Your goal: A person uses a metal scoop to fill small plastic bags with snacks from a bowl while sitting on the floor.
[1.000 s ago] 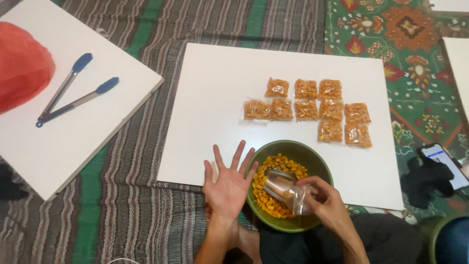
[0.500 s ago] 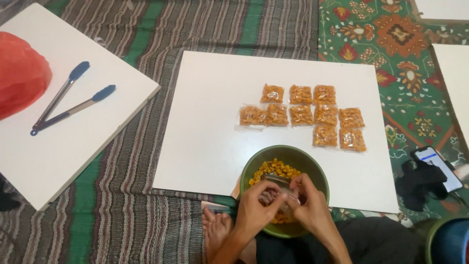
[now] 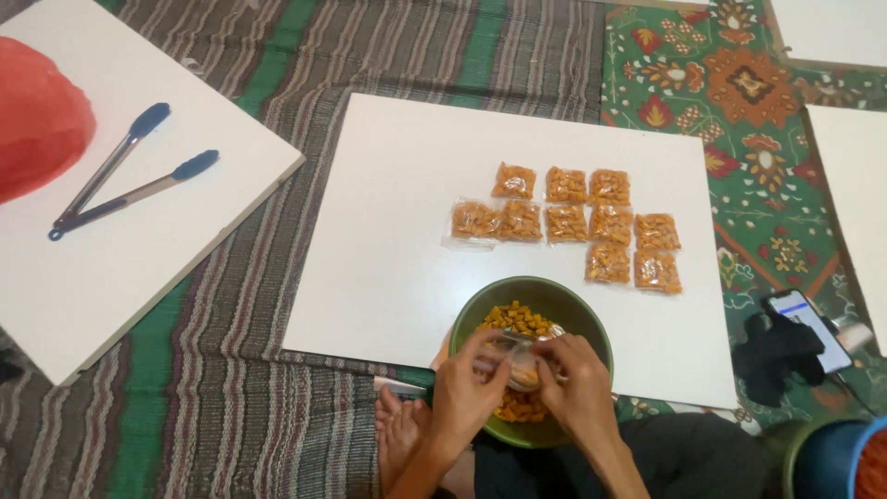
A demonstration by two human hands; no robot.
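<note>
Orange snack pieces go into a small clear bag (image 3: pixel 523 362) that both the left hand (image 3: pixel 469 388) and right hand (image 3: pixel 578 388) pinch open over the green bowl (image 3: pixel 564 305); filling looks underway, and next likely needs a steady scoop.

I sit on a striped woven mat (image 3: pixel 231 388) beside a green patterned rug (image 3: pixel 739 166). On them lie white boards: the middle board (image 3: pixel 397 231) carries nine filled snack packets (image 3: pixel 573 222) and my green bowl (image 3: pixel 554 300); the left board (image 3: pixel 111 268) carries blue-tipped tongs (image 3: pixel 125 180).

Striped mat (image 3: pixel 231 370), patterned green rug (image 3: pixel 739 120)
</note>
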